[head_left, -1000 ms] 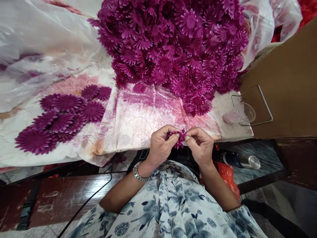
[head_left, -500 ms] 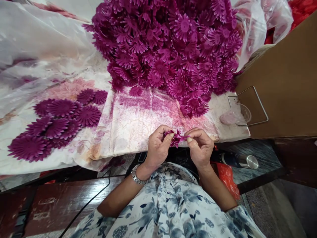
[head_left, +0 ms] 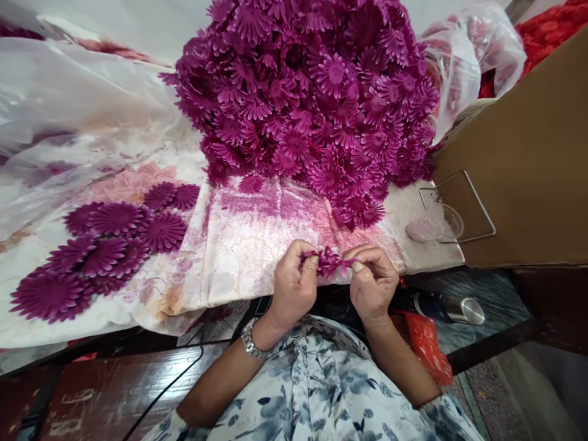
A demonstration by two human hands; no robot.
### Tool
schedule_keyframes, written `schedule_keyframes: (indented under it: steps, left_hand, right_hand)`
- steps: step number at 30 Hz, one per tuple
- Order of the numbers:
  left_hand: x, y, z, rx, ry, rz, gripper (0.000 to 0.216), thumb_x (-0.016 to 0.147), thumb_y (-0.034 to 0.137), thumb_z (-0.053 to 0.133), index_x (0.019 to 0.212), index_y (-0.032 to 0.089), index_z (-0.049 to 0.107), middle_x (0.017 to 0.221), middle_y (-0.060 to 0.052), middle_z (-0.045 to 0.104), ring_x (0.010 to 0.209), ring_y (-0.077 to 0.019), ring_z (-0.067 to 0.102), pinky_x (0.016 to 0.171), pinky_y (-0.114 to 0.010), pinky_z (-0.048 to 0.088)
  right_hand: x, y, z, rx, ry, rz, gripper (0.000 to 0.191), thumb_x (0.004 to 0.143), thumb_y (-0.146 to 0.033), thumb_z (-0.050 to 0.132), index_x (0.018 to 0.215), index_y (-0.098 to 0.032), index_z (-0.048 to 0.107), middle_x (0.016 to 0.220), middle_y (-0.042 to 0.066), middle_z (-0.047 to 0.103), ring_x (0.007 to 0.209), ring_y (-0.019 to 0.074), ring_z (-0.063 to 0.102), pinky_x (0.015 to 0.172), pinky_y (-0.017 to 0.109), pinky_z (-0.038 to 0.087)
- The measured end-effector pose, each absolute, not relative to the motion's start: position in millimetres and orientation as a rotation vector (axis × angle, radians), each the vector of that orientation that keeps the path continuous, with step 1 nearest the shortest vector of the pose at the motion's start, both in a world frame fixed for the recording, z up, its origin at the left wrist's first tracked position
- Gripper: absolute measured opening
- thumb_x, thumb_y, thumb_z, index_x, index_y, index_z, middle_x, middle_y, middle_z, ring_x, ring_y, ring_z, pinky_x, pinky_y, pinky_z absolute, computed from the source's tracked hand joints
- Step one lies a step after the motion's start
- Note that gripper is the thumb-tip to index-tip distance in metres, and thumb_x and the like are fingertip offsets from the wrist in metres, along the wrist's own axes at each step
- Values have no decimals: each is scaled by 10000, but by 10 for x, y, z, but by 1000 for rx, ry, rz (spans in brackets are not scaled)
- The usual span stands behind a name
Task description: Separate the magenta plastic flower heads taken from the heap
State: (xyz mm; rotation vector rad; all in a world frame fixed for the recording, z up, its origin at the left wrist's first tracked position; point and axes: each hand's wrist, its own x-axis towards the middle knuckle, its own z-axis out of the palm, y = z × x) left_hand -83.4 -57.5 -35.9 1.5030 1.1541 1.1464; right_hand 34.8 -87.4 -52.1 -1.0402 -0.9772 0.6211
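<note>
Left grip (head_left: 294, 285): thumb and fingers clamped on a magenta, narrow-petalled artificial flower (head_left: 328, 262). Right grip (head_left: 373, 285): clamped on the same flower's opposite side. The flower sits between both grips, at the near edge of the stained, white-clothed worktop (head_left: 250, 245). Beyond the grips stands a heap of magenta artificial flowers (head_left: 298, 110).

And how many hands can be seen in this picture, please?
2: the left hand, with a watch on its wrist, pinches one side of the purple flower; the right hand pinches the other side. I see no others.
</note>
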Motion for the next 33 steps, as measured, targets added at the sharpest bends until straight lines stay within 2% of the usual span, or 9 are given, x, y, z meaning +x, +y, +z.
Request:
schedule_keyframes:
  steps: [6, 9, 12, 15, 19, 23, 28, 33]
  left_hand:
    - [-807, -575, -363, 1644, 1106, 1144, 79, 854, 166, 436, 793, 205, 468, 646, 29, 484, 569, -110, 486, 548, -227, 398]
    - [-827, -562, -397, 1799, 1158, 1220, 82, 849, 129, 445, 824, 202, 473, 681, 22, 482, 603, -108, 498, 573, -229, 400]
    - [-829, -550, -430, 1968, 1119, 1277, 114, 829, 85, 455, 838, 197, 471, 724, 9, 497, 637, -110, 510, 584, -230, 404]
    - [-811, -553, -448, 2036, 1119, 1312, 132, 811, 65, 463, 835, 195, 466, 730, 8, 493, 654, -116, 515, 582, -230, 409]
    - [-807, -571, -442, 1991, 1091, 1315, 115, 815, 79, 462, 823, 194, 472, 707, 19, 491, 614, -104, 502, 557, -219, 404]
    - [-834, -580, -467, 1672, 1064, 1203, 73, 859, 164, 462, 794, 193, 478, 654, 34, 483, 550, -91, 473, 527, -206, 397]
    - [-854, -577, -545, 1273, 1005, 1172, 108, 862, 272, 511, 794, 190, 492, 658, 27, 500, 564, -98, 466, 534, -210, 393]
    - [-851, -582, -520, 1187, 927, 1068, 176, 826, 338, 575, 773, 178, 522, 644, 29, 492, 566, -92, 449, 545, -207, 379]
  right_hand:
    - [476, -835, -496, -1082, -985, 807, 60, 803, -263, 578, 768, -223, 606, 724, -7, 587, 684, 120, 554, 638, 248, 447]
    - [552, -862, -479, -1086, -966, 919, 212, 822, -427, 556, 837, -222, 605, 765, 12, 602, 697, 135, 571, 648, 265, 467]
    - [582, -895, -434, -1173, -1073, 1012, 373, 746, -561, 609, 880, -213, 596, 754, 12, 601, 666, 127, 554, 607, 245, 455]
    - [585, -909, -380, -1278, -1214, 1070, 292, 728, -469, 681, 822, -203, 602, 713, -17, 579, 620, 90, 515, 575, 210, 418]
    - [586, -905, -364, -1228, -1205, 1130, 148, 795, -340, 641, 781, -195, 613, 686, -32, 575, 595, 66, 519, 562, 189, 416]
    - [595, -897, -397, -1149, -1107, 1231, 145, 762, -324, 678, 757, -190, 622, 649, -35, 585, 551, 65, 522, 534, 192, 429]
    - [611, -901, -451, -1102, -1055, 1333, 208, 773, -373, 661, 738, -179, 596, 581, -37, 553, 505, 69, 490, 496, 200, 401]
    - [618, -923, -477, -1109, -1067, 1262, 183, 826, -348, 602, 763, -184, 552, 625, -47, 482, 531, 61, 422, 510, 198, 366]
